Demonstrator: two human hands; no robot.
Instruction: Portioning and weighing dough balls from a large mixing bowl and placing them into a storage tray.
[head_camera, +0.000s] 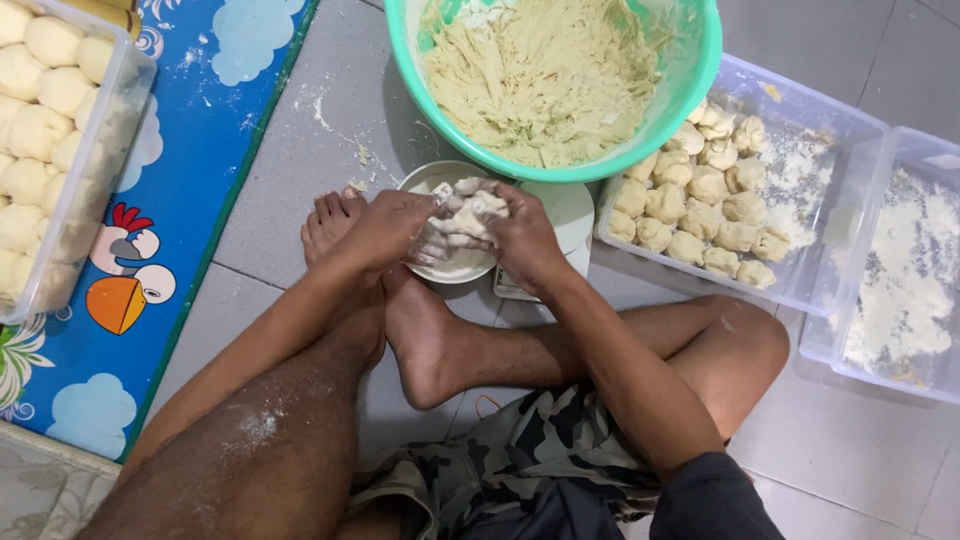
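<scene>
At the upper left of the frame a clear plastic tub (110, 130) holds rows of smooth, pale dough balls (40, 100), standing on a blue play mat (200, 120) printed with clouds and a cartoon bird. Toward the centre, the left hand (385, 228) and the right hand (525, 240) meet over a small white bowl (450, 265), which sits on a white kitchen scale (570, 215) on the grey tiled floor (300, 150). Between them is a lump of dough (470, 210): off-white, ragged and sticky-looking, its surface torn rather than smooth. The fingers of both hands are curled and pressed into the lump, gripping it from either side, smeared with flour. Just above, at the top centre, a green basin (700, 70) is smeared inside with shaggy cream dough. To the right, a clear tray (840, 130) holds rough, flour-dusted dough pieces (700, 210), and another clear tray (940, 150) at the right edge holds loose flour.
</scene>
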